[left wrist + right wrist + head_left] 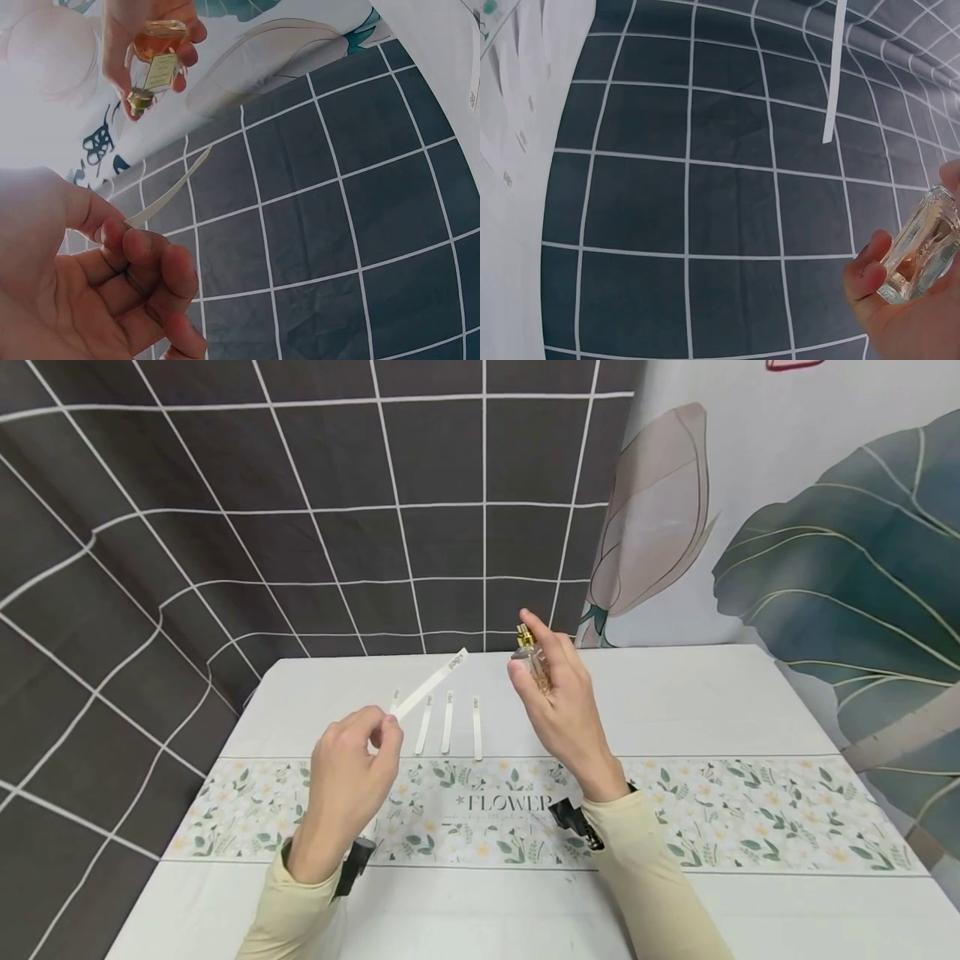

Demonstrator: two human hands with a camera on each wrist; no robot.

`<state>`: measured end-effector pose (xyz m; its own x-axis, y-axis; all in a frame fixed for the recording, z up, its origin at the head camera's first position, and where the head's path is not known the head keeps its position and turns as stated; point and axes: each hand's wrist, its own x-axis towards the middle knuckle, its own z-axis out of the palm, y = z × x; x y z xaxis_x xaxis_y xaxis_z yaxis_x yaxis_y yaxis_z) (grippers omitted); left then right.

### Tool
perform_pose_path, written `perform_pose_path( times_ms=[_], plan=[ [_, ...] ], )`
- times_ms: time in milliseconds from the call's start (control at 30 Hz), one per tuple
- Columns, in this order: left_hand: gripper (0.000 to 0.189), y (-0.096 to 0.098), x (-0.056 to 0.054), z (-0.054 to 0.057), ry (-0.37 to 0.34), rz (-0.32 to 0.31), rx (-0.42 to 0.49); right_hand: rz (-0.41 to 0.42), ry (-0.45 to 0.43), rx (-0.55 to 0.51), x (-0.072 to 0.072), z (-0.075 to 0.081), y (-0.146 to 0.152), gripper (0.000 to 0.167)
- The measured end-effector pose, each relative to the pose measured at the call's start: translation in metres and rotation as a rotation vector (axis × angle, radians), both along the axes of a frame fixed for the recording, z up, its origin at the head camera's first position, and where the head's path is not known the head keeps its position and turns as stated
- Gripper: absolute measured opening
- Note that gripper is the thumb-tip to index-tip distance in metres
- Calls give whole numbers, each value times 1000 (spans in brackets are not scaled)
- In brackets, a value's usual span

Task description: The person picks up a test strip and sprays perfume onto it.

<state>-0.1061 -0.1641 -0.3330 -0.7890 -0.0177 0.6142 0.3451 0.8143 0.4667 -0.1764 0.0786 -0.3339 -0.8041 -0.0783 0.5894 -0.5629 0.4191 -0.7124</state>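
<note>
My left hand (348, 768) pinches one end of a white paper perfume test strip (435, 681) between thumb and forefinger. The strip slants up and to the right, printing at its far end, and looks slightly bowed in the left wrist view. In my right hand (568, 714) is a clear glass perfume bottle (536, 665) with amber liquid (161, 39) and a gold spray top (525, 635). The forefinger lies at that top, while the thumb and other fingers grip the glass. A gap separates the bottle from the strip's free end (829, 135).
Several more test strips (447, 723) lie side by side on the white table (697, 702), beyond a floral band (750, 818) lettered FLOWER. Behind the table hangs a dark grid-patterned cloth (442, 543), with a leaf-printed cloth (795, 568) at the right.
</note>
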Motion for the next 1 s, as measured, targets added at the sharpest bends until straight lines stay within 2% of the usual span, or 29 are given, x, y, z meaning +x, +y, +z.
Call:
perform_pose_path(
  times_ms=[300, 633, 1000],
  plan=[
    [30, 0, 1, 0, 8, 13, 3, 25, -45, 18, 1, -2, -2, 59],
    [30, -3, 2, 2, -11, 39, 8, 6, -6, 28, 0, -2, -1, 50],
    [32, -2, 3, 2, -19, 30, 28, -21, 57, 70, -2, -6, -5, 47]
  ],
)
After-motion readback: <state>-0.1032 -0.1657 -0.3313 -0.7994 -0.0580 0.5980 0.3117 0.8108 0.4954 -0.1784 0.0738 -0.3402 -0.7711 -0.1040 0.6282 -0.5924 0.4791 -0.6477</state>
